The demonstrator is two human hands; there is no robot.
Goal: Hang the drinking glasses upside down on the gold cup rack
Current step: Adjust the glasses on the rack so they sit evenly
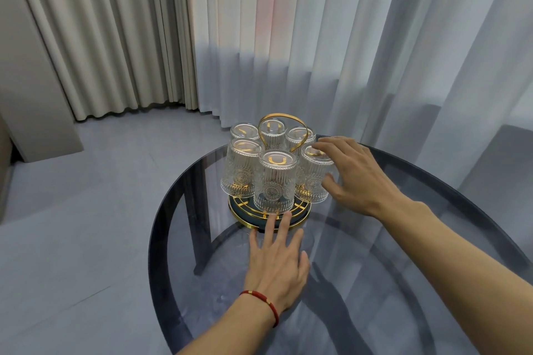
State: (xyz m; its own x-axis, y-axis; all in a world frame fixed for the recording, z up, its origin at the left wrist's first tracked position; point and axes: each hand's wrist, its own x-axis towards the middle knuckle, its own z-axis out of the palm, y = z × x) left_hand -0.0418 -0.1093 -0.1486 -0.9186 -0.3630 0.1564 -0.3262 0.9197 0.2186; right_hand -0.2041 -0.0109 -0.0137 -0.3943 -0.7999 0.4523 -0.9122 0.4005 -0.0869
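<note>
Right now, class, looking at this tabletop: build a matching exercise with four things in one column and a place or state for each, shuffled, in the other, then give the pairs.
Things:
1. left hand
2. right hand
3. front glass
4. gold handle

States:
A. rises at the rack's centre
B. upside down, nearest the camera
C. flat, fingers at the rack's base
D. spread around the right-side glass

Pairs: 1-C, 2-D, 3-B, 4-A
</note>
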